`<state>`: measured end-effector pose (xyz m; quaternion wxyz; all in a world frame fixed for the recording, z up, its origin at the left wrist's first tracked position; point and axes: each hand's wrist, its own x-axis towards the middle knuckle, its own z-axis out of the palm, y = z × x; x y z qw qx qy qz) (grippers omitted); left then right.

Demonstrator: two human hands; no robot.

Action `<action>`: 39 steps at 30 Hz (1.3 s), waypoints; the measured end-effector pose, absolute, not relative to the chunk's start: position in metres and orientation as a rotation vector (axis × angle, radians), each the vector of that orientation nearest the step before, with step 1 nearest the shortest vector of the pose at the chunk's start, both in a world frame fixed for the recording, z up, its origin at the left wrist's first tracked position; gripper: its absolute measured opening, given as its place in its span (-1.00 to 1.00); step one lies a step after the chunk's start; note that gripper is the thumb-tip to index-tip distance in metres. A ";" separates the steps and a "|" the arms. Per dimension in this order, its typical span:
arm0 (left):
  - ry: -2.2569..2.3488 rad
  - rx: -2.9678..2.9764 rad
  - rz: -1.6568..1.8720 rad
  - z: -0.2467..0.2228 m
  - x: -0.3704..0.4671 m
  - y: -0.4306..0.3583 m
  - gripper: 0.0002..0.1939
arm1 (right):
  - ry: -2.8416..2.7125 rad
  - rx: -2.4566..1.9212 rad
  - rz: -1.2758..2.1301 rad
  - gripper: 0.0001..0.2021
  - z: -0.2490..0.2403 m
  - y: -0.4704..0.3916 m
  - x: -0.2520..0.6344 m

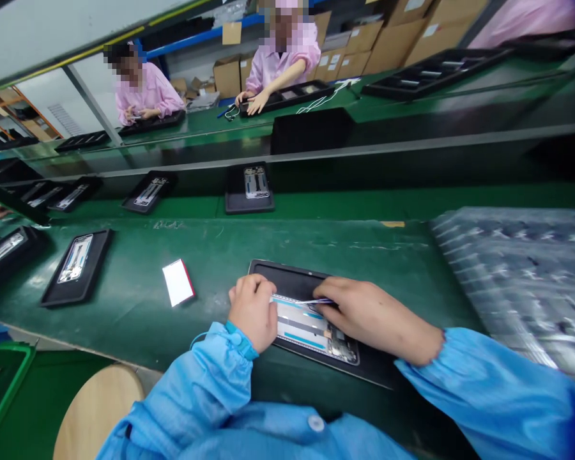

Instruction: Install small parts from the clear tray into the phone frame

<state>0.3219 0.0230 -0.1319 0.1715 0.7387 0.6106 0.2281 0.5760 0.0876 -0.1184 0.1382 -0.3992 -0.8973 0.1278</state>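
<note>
A phone frame (pixel 301 327) with white and blue strips lies in a black tray (pixel 287 275) on the green bench before me. My left hand (pixel 253 312) is closed around the frame's left end, thumb along its edge. Between the fingers of my right hand (pixel 359 310) is a pair of tweezers (pixel 311 301), its tips reaching left to the frame's upper edge. Metal parts show at the frame's right end. My right hand covers part of the frame and tray.
A white card pad (pixel 177 282) with a red edge lies left of my tray. More trays (pixel 93 281) with phone frames stand farther left and on the line behind. Clear plastic trays (pixel 522 275) are stacked at right. Co-workers in pink (pixel 287 61) sit opposite; a wooden stool (pixel 98 409) stands lower left.
</note>
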 end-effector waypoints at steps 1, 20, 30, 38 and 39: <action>1.731 2.107 0.635 -0.131 0.322 0.023 -0.71 | -2.551 -1.124 0.416 -0.79 -0.114 0.088 0.575; 1.653 2.180 0.529 -0.127 0.322 0.022 -0.79 | -1.781 -1.404 0.664 -0.68 -0.151 0.036 0.575; 1.656 2.176 0.531 -0.128 0.322 0.022 -0.81 | -1.965 -1.317 0.474 -0.76 -0.151 0.036 0.572; 1.667 2.166 0.551 -0.131 0.321 0.022 -0.79 | -1.964 -1.193 0.345 -0.89 -0.136 0.024 0.580; 1.672 2.156 0.563 -0.131 0.321 0.022 -0.77 | -1.956 -1.189 0.329 -0.89 -0.132 0.015 0.584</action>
